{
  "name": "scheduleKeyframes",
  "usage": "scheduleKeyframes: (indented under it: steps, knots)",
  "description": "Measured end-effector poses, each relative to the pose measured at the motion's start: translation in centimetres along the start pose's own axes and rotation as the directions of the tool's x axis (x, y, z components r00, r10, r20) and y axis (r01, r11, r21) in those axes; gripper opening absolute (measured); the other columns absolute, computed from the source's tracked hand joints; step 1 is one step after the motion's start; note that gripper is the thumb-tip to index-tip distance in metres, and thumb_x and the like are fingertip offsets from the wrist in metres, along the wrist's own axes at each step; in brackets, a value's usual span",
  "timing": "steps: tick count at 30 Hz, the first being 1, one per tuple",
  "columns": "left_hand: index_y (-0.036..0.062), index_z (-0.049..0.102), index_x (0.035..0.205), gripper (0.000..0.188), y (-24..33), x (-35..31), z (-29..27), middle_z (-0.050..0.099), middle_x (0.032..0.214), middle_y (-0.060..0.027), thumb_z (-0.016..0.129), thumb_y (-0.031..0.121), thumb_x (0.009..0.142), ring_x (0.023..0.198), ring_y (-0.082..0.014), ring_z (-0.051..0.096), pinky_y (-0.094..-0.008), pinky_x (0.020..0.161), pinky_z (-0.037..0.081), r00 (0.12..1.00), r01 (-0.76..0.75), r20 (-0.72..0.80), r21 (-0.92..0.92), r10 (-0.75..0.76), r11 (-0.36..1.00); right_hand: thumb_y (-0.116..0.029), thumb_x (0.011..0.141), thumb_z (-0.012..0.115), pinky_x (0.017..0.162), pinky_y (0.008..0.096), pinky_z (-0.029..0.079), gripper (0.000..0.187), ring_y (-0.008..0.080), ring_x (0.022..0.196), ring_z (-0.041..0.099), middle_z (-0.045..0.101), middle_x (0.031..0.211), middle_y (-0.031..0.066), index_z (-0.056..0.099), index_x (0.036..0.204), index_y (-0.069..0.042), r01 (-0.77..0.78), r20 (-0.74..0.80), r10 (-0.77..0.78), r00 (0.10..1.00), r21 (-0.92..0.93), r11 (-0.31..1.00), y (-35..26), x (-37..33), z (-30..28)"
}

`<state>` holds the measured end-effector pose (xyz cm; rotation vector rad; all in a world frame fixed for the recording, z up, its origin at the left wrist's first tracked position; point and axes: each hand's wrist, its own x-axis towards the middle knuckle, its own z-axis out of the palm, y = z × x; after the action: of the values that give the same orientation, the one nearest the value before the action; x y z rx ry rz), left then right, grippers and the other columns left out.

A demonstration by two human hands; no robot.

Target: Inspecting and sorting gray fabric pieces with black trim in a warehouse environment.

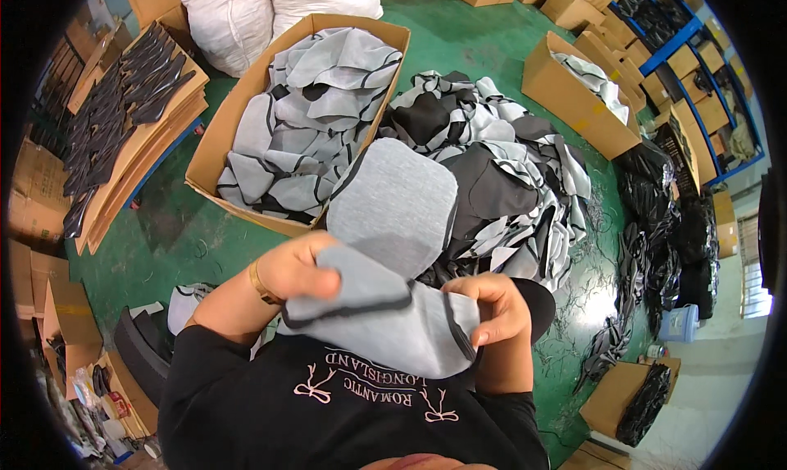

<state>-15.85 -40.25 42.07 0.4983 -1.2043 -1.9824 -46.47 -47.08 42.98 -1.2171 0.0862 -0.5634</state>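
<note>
Close to my body, my left hand [300, 272] and my right hand [497, 304] hold a light grey fabric piece with black edging [410, 329] between them. The left hand pinches its upper left part, which is folded over and slightly blurred. At the right end, my right thumb presses on the cloth beside a black seam. Just beyond both hands lies a rounded grey cloth panel [395, 204] with its plain face up. Whatever is under the held piece is hidden.
A large cardboard box [205, 154] full of grey pieces stands at far left. Beside it is a heap of grey and black pieces [500, 175] on the green floor [459, 36]. Another box [574, 101] stands at far right, near black plastic bags [656, 208]. Black parts [123, 113] cover stacked cardboard leftward.
</note>
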Motion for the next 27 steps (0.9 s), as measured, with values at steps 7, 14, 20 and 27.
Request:
scheduleKeyframes:
  steps: [7, 14, 20, 27]
  knots:
    - [-0.0031, 0.059, 0.108, 0.035, 1.6, 4.3, -5.9, 0.066, 0.098, -0.0089, 0.061, 0.024, 0.087, 0.089, -0.0157, 0.064, -0.0299, 0.083, 0.05, 0.906, -0.18, -0.398, -0.05, 0.146, 0.982, -0.017, 0.09, 0.057, 0.07, 0.0257, 0.049, 0.023, 0.0108, 0.077, 0.059, 0.064, 0.091, 0.0066, 0.059, 0.102, 0.003, -0.178, -0.741, 0.037, 0.671, -0.113, 0.977, 3.6, 2.7, -7.0]
    - [-0.0011, 0.063, 0.086, 0.034, -2.5, 12.2, -17.3, 0.059, 0.072, -0.001, 0.055, 0.031, 0.092, 0.065, -0.0088, 0.048, -0.0266, 0.06, 0.04, 0.599, 0.285, -0.767, 0.472, 0.23, 0.834, -0.019, 0.092, 0.049, 0.07, 0.0299, 0.05, 0.028, 0.0159, 0.078, 0.062, 0.065, 0.094, 0.0091, 0.061, 0.104, 0.004, -0.364, -0.833, 0.192, 0.519, -0.012, 0.931, 8.1, 9.8, -16.9]
    - [-0.0031, 0.059, 0.105, 0.03, -7.1, 7.6, -14.6, 0.066, 0.097, -0.0161, 0.048, 0.023, 0.095, 0.093, -0.0243, 0.062, -0.0319, 0.084, 0.046, 0.516, 0.224, -0.736, 0.609, 0.438, 0.761, -0.022, 0.097, 0.043, 0.08, 0.0293, 0.048, 0.034, 0.0164, 0.091, 0.061, 0.063, 0.108, 0.0092, 0.056, 0.118, 0.001, -0.289, -0.817, 0.168, 0.551, 0.003, 0.957, 13.1, 6.4, -13.4]
    - [0.0016, 0.058, 0.106, 0.024, -5.7, 7.2, -12.0, 0.064, 0.099, -0.0157, 0.044, 0.019, 0.096, 0.093, -0.0298, 0.061, -0.0342, 0.08, 0.046, 0.582, 0.271, -0.67, 0.694, 0.46, 0.667, -0.003, 0.09, 0.05, 0.08, 0.0341, 0.046, 0.021, 0.0267, 0.092, 0.058, 0.057, 0.099, 0.0152, 0.058, 0.109, 0.001, -0.578, -0.55, -0.498, 0.67, -0.808, 0.114, 8.1, 5.7, -11.5]
